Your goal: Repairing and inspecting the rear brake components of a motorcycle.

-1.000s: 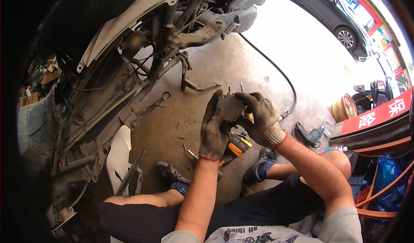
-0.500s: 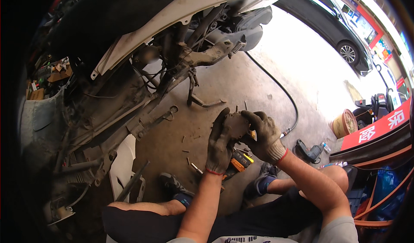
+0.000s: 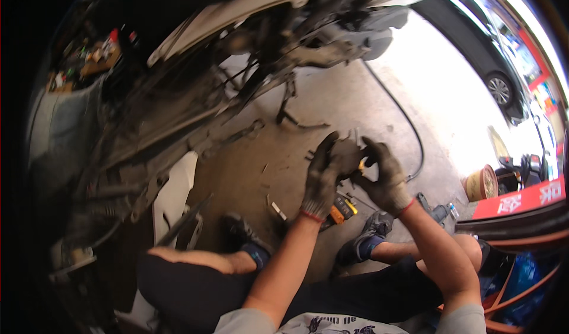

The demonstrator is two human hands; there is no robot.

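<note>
A dark, roundish metal part (image 3: 345,155) is held up above the floor in front of me. My left hand (image 3: 320,183), in a worn grey-brown work glove with a red cuff edge, is closed around its left side. My right hand (image 3: 388,183), gloved alike, is at the part's right edge with thumb and fingers spread apart. Between them shows a small yellow piece (image 3: 362,164); motion blur hides what it is. Thin pins or bolts stick out from the part's upper edge and left side.
A partly stripped scooter (image 3: 320,53) with a white panel stands ahead and left. Orange-and-black tools (image 3: 341,208) and scattered bolts (image 3: 265,168) lie on the floor below my hands. A power drill (image 3: 437,212) and a black hose (image 3: 409,118) lie to the right.
My view has swung, so the scene shifts in the picture. My right hand's thumb and fingers have opened away from the part, while my left keeps its hold.
</note>
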